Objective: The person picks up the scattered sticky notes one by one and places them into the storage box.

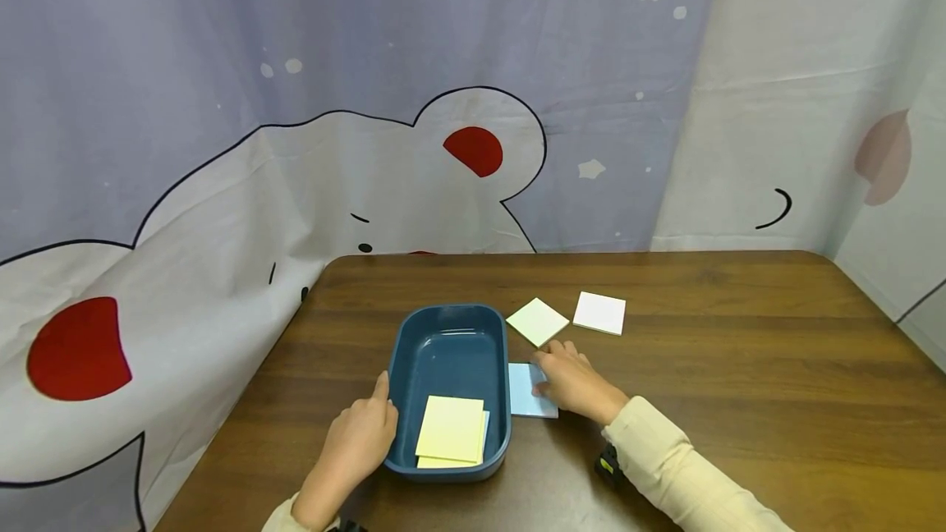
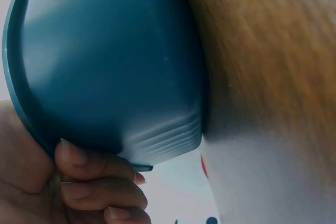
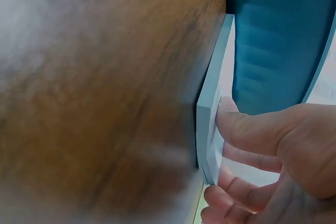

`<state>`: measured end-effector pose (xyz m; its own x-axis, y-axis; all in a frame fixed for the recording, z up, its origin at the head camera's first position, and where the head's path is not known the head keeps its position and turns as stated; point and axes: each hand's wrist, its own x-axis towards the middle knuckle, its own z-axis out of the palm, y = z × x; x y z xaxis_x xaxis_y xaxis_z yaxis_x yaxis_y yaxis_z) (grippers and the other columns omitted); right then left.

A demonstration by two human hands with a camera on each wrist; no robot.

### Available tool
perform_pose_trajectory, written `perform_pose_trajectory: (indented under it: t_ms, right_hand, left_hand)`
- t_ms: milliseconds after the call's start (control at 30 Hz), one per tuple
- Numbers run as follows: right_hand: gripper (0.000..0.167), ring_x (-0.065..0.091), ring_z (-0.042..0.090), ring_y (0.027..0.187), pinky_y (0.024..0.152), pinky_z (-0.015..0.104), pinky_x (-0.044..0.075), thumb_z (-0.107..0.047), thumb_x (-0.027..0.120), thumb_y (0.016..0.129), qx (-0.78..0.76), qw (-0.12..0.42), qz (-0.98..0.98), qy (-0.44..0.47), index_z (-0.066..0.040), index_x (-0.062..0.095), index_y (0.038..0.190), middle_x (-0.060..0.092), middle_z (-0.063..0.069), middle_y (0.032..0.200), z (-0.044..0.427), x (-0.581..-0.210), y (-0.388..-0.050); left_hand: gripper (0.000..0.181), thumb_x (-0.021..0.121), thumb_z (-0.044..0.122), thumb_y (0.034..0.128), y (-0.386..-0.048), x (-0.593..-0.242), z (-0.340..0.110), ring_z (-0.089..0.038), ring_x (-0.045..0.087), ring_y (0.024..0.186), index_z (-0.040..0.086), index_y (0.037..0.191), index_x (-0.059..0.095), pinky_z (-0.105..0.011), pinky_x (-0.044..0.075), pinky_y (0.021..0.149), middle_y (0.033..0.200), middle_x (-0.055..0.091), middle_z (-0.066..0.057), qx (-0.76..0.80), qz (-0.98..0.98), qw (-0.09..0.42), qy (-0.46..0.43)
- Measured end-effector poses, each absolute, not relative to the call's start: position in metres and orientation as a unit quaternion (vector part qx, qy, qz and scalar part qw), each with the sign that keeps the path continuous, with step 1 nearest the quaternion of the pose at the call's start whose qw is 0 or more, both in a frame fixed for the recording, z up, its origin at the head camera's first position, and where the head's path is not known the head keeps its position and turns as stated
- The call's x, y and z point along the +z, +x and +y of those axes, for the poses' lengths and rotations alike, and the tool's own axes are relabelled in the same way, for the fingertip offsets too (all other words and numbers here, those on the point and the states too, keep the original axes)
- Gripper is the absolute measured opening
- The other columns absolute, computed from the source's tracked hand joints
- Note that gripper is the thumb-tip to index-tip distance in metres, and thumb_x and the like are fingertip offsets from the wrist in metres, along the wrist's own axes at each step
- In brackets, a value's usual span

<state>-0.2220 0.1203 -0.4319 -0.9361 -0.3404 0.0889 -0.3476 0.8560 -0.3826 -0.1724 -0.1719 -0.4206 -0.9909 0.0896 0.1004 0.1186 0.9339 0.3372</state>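
A dark blue plastic bin point(image 1: 447, 368) stands on the table. At its left side my left hand point(image 1: 356, 439) holds the rim, and the left wrist view has several fingers point(image 2: 100, 187) curled by the outer wall. Inside the bin's near end lie yellow sticky note pads point(image 1: 452, 428) with a blue pad's edge showing beneath. Just right of the bin, a light blue sticky note pad point(image 1: 521, 392) lies on the table. My right hand point(image 1: 580, 384) pinches it, thumb point(image 3: 247, 129) on its upper face and fingers at its far edge, partly covering it.
A pale green sticky note pad point(image 1: 538, 322) lies behind my right hand, close to the bin's far right corner. A white pad point(image 1: 599, 314) is to its right. The wooden table point(image 1: 754, 384) ends at a printed curtain point(image 1: 591, 105).
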Motion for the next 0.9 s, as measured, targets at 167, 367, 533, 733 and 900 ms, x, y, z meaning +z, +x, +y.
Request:
perform_pose_trajectory:
  t_ms: [167,367,533,733,900]
  right_hand:
    - [0.038,0.039,0.026,0.086,0.069,0.035,0.030,-0.012,0.080,0.075,0.209,0.012,-0.963,0.173,-0.001,0.066,0.108,0.056,0.016,0.099,0.1201,-0.4327,-0.2218]
    - [0.038,0.042,0.026,0.087,0.070,0.036,0.032,-0.013,0.081,0.074,0.211,0.030,-0.961,0.174,-0.002,0.065,0.107,0.054,0.013,0.097,0.1202,-0.4341,-0.2221]
    - [0.036,0.055,0.025,0.086,0.070,0.039,0.038,-0.011,0.081,0.073,0.210,0.049,-0.960,0.179,-0.003,0.066,0.105,0.059,0.010,0.095,0.1215,-0.4350,-0.2225]
    - [0.023,0.063,0.027,0.087,0.071,0.045,0.047,-0.003,0.076,0.075,0.213,0.069,-0.955,0.194,-0.003,0.068,0.096,0.066,0.011,0.092,0.1245,-0.4344,-0.2231]
    - [0.015,0.065,0.022,0.079,0.067,0.040,0.051,0.006,0.067,0.078,0.232,0.056,-0.950,0.203,-0.003,0.069,0.089,0.070,0.008,0.087,0.1282,-0.4320,-0.2258]
  left_hand:
    - [0.051,0.046,0.014,0.0927,-0.1718,-0.4207,-0.1722,-0.020,0.050,0.051,-0.010,0.138,0.043,-0.041,0.041,0.050,0.069,0.064,-0.018,-0.173,-0.983,0.040,-0.051]
    - [0.052,0.045,0.014,0.0934,-0.1718,-0.4201,-0.1723,-0.019,0.047,0.050,-0.010,0.139,0.041,-0.038,0.039,0.048,0.062,0.060,-0.014,-0.174,-0.983,0.036,-0.050]
    - [0.051,0.045,0.013,0.0935,-0.1715,-0.4193,-0.1725,-0.019,0.047,0.050,-0.010,0.139,0.041,-0.038,0.039,0.048,0.061,0.059,-0.013,-0.173,-0.983,0.037,-0.052]
    - [0.052,0.045,0.014,0.0939,-0.1718,-0.4186,-0.1715,-0.019,0.047,0.050,-0.010,0.140,0.041,-0.038,0.039,0.049,0.062,0.060,-0.013,-0.174,-0.983,0.033,-0.051]
    - [0.052,0.045,0.014,0.0940,-0.1711,-0.4172,-0.1713,-0.020,0.049,0.051,-0.010,0.139,0.040,-0.040,0.040,0.050,0.066,0.063,-0.016,-0.172,-0.983,0.037,-0.057]
